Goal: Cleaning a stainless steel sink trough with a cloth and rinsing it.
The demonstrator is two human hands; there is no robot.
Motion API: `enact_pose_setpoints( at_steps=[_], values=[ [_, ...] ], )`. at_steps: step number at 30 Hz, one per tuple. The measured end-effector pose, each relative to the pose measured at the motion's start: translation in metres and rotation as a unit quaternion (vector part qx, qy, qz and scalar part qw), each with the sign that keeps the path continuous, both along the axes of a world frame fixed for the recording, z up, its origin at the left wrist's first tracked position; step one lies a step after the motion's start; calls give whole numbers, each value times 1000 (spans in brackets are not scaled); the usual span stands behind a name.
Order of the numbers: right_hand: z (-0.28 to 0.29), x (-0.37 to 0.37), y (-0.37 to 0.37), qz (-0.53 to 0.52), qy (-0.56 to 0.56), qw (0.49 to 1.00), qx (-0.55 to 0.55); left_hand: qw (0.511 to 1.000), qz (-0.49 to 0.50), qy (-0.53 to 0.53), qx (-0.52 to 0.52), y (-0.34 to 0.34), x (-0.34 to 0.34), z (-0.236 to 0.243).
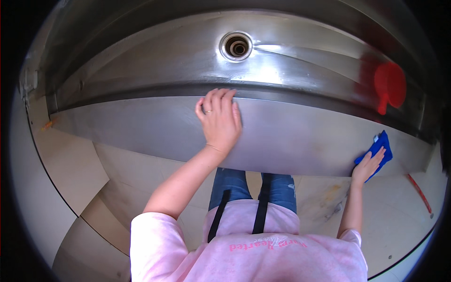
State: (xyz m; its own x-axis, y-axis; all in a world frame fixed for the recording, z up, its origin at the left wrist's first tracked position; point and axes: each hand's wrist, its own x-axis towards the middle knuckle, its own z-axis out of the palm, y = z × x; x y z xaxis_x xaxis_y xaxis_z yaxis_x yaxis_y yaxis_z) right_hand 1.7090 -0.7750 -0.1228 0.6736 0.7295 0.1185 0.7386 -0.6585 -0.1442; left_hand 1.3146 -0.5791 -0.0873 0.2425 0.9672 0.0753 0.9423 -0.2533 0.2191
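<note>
A wide stainless steel sink (pixel 164 66) stretches across the view, its smooth metal front panel (pixel 282 136) facing me. My left hand (pixel 221 120) grips the sink's front rim near the middle, with its fingers bent over the edge; a ring is on one finger. Far to the right, my right hand (pixel 369 165) presses a blue cloth (pixel 384 143) against the front panel. Its fingers lie along the cloth, which sticks out past them at the top and carries a small pale tag.
A round drain hole (pixel 236 46) opens in the sink's floor. Inside the basin at right rests a red plastic scoop (pixel 391 84). Below the panel, a thin red strip (pixel 419 192) shows at right. A pale panel (pixel 66 160) stands at left.
</note>
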Motion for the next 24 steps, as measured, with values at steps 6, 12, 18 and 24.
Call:
enact_pose_setpoints(
  at_steps=[6,12,18,24],
  values=[
    [35,-92,30,50,-5,999,-5,970,-9,-242,-5,-12,-10,21],
    [62,-198,60,88,40,994,-40,901,-67,-426,-51,-9,-54,45],
    [67,-275,104,171,41,981,-77,965,-14,-261,3,53,-169,62],
    [78,-347,140,308,107,941,-88,992,91,8,92,109,-292,49]
  ],
)
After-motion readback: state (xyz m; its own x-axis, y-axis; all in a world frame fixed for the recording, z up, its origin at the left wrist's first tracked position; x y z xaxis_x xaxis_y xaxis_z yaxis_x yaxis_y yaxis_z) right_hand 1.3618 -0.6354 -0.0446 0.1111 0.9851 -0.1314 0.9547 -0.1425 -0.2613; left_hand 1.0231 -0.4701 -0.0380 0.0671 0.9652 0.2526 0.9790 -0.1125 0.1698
